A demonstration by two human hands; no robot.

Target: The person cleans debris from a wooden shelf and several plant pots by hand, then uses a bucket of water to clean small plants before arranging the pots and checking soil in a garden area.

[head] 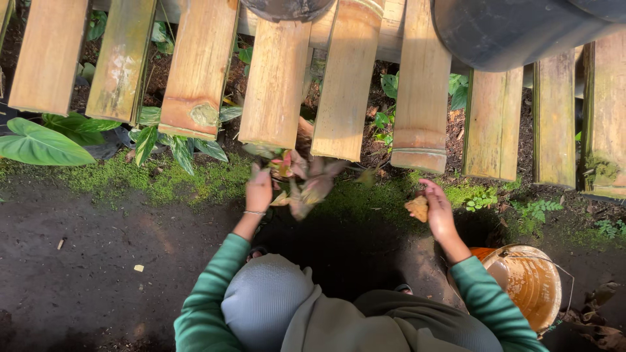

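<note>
- While crouching, the person's left hand (259,190) grips a pink-leaved plant (301,182) at twelve o'clock, under the bamboo fence (274,85).
- Right hand (438,207) holds a brown clump (417,208) at two o'clock.
- Tugging hard could likely tear leaves.
- Orange bucket (531,287) sits near the right elbow; a knock might tip it.

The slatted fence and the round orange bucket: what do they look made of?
The tan slatted fence looks like split bamboo: curved pale-brown slats with node rings, unfinished and weathered, some greenish with moss. The round orange bucket beside the right hand is probably plastic, smooth but smeared with dirt, with a thin wire handle.
</note>
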